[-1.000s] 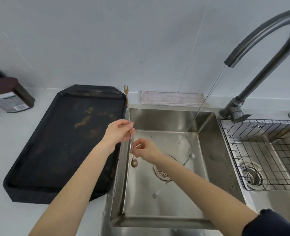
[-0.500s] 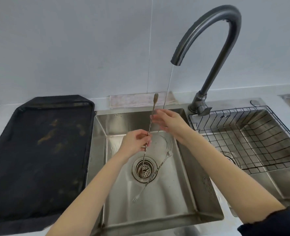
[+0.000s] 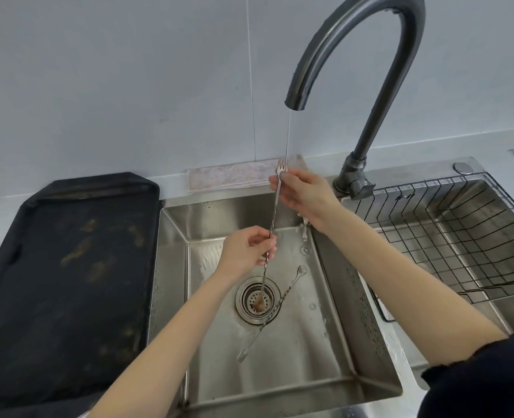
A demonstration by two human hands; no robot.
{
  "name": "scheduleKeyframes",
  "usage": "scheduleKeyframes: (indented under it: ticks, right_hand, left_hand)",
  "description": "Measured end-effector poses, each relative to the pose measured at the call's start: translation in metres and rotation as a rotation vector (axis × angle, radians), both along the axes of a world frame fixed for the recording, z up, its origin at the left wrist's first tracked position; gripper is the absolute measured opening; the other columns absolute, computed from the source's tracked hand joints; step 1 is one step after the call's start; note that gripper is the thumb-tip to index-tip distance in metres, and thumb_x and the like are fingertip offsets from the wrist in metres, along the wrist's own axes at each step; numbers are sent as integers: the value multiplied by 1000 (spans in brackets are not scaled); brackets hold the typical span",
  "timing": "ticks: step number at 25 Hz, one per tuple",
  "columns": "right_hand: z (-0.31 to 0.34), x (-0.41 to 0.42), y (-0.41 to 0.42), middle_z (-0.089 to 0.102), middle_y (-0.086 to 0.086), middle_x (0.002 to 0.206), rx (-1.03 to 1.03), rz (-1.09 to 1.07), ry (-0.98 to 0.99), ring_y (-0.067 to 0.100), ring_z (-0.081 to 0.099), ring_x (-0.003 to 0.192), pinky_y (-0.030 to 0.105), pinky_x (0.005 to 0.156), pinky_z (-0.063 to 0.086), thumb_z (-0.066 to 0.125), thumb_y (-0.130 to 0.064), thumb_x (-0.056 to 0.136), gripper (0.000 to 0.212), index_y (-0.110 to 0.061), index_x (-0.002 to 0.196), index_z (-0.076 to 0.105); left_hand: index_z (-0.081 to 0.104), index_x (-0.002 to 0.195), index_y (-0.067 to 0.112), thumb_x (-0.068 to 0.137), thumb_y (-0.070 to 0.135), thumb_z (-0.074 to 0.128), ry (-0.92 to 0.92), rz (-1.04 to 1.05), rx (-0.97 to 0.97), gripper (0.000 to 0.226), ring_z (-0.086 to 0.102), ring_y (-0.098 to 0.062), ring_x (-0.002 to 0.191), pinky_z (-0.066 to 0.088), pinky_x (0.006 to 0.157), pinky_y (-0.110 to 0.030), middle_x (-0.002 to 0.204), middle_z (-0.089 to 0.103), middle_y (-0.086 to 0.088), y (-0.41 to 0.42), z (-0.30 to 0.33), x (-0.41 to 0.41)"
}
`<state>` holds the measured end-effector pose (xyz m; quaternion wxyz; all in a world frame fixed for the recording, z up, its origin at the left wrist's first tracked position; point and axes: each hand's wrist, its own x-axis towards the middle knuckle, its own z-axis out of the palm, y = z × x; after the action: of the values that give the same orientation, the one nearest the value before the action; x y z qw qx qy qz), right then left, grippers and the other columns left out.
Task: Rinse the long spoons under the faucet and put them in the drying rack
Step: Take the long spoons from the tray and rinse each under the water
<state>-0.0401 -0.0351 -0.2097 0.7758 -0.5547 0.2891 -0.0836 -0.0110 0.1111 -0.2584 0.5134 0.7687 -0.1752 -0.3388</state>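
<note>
A long twisted-handle spoon (image 3: 274, 211) stands almost upright over the left sink basin (image 3: 295, 357), fork end up, dirty bowl down above the drain (image 3: 257, 300). My left hand (image 3: 246, 250) pinches its middle. My right hand (image 3: 302, 191) holds its upper part just below the fork tines. A thin water stream (image 3: 287, 137) falls from the dark faucet (image 3: 355, 55) onto the fork end. A second long spoon (image 3: 272, 312) lies diagonally on the basin floor. The black wire drying rack (image 3: 449, 236) sits in the right basin.
A black stained baking tray (image 3: 62, 273) lies on the counter left of the sink. A folded pale cloth (image 3: 234, 176) rests against the wall behind the basin. White wall stands behind everything.
The view has shifted so the faucet sits centred. My right hand climbed from the spoon's lower part to its fork end, and the spoon moved right under the water stream.
</note>
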Motion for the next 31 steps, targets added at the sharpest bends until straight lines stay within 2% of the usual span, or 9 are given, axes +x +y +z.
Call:
scheduleKeyframes:
  ticks: [6, 10, 15, 18, 22, 24, 26, 29, 31]
  right_hand:
    - [10, 10, -11, 63, 2, 81, 31, -24, 14, 9, 63, 70, 12, 55, 55, 49, -9, 95, 10, -7, 99, 57]
    - [2, 12, -6, 63, -1, 73, -126, -56, 92, 4, 64, 58, 12, 52, 55, 44, -18, 98, 21, -13, 90, 62]
    - [-3, 12, -6, 65, 1, 83, -89, 21, -23, -1, 68, 58, 10, 61, 57, 51, 0, 93, 28, -2, 121, 52]
    - [7, 16, -6, 64, 0, 76, -149, -12, 11, -2, 65, 52, 13, 56, 57, 46, -11, 97, 20, -5, 112, 58]
    - [11, 19, -1, 62, 1, 66, -194, -83, 38, 0, 63, 45, 13, 48, 53, 36, -23, 101, 33, -11, 84, 61]
    - [7, 20, -1, 64, 2, 73, -146, -90, -26, 1, 66, 52, 13, 56, 57, 37, -18, 101, 29, -2, 103, 61]
    - [6, 19, -4, 66, 2, 85, 0, -69, -141, 5, 68, 69, 15, 68, 57, 40, -9, 99, 25, -1, 118, 55]
    - [6, 15, -8, 65, 0, 93, 221, -3, -242, 5, 68, 78, 15, 75, 56, 44, 1, 96, 24, -8, 115, 55]
    - [3, 14, -7, 67, 1, 91, 199, 12, -207, 4, 70, 74, 15, 73, 56, 46, 3, 94, 28, -8, 119, 53]
  left_hand:
    - [64, 84, 14, 87, 7, 57, -66, 16, 7, 10, 56, 8, 42, 47, 50, -5, 62, 61, 5, -2, -2, 1]
    - [66, 89, 12, 87, 5, 56, -106, 13, 12, 13, 54, 8, 40, 47, 51, -7, 60, 60, 5, -5, -1, -1]
    - [68, 103, 5, 90, 8, 52, -208, -12, 54, 21, 54, 10, 42, 51, 68, -23, 61, 59, 9, -3, -5, 2]
    - [69, 99, 5, 90, 13, 53, -271, -29, 44, 21, 54, 11, 43, 53, 70, -24, 60, 60, 11, -5, 0, 1]
    - [69, 101, 7, 89, 11, 53, -252, -37, 29, 20, 55, 10, 43, 53, 66, -19, 60, 60, 11, -7, 1, 0]
    - [69, 102, 7, 90, 9, 52, -229, -29, 31, 21, 55, 10, 43, 54, 71, -26, 61, 60, 10, -5, -2, 0]
    - [68, 105, 7, 90, 9, 50, -213, -46, 44, 23, 56, 10, 44, 52, 70, -22, 62, 61, 12, -4, -5, 0]
    - [64, 110, 7, 93, 8, 44, -130, -62, 38, 26, 57, 9, 45, 49, 63, -11, 65, 62, 9, -4, -4, -1]
    - [61, 114, 5, 94, 6, 42, -44, -72, 2, 28, 58, 7, 45, 49, 59, -8, 67, 61, 5, -5, 1, -2]
